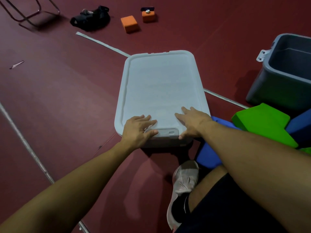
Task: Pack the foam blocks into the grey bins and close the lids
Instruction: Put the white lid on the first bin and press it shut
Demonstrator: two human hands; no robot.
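I see the lid (159, 91) on the middle grey bin, both hands flat at its near edge — left hand (138, 130) thumb on the latch (164, 132), right hand (191, 122) fingers spread. I'd press evenly, then snap the latch. Count: two bins — open bin (284, 73) far right; two orange blocks (130, 23) far; green block (262, 121) and blue blocks (207, 157) near right.
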